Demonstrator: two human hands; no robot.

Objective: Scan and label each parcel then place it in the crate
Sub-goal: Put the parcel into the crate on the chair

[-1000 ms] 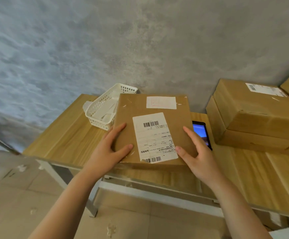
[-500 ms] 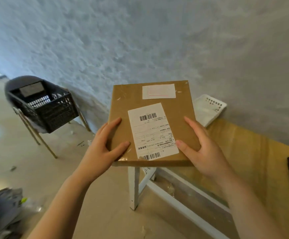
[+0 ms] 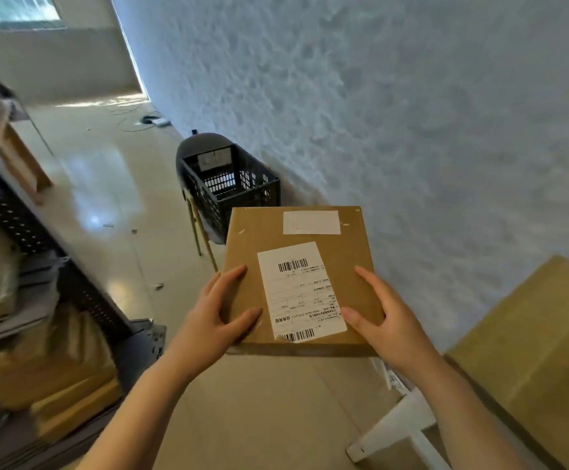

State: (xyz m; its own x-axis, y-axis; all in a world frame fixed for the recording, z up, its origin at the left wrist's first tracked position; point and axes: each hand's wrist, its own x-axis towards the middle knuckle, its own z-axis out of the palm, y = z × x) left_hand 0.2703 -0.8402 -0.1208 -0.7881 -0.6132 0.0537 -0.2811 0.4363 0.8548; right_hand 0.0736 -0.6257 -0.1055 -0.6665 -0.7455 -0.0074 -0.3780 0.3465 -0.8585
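Both my hands are clamped on the parcel (image 3: 296, 276) right now, left hand (image 3: 218, 317) on its near-left corner with the thumb lying across the top, right hand (image 3: 383, 317) on the near-right corner the same way, thumbs up top and the other fingers tucked underneath where I can't see them. The parcel's up in the air in front of me, held pretty much flat, over the floor (image 3: 113, 184). It's a flat brown cardboard box with a big shipping label (image 3: 301, 291) stuck across the middle and a smaller white sticker (image 3: 311, 222) near the far edge. It looks stiff and boxy, no sag between my hands, so I'd guess it's fairly light and won't flex. Cardboard's not slippery either, though the glossy label might be, so I'd keep my thumbs on the bare card beside it. Holding the two near corners seems fine for a carry, but for lowering it I'd probably want hands further along the side edges. The black crate (image 3: 242, 195) sits on a small stool by the wall, further off and a bit left, well apart from the parcel, so I reckon the drop-in is what's left. Another big cardboard box (image 3: 527, 351) is on my near right.
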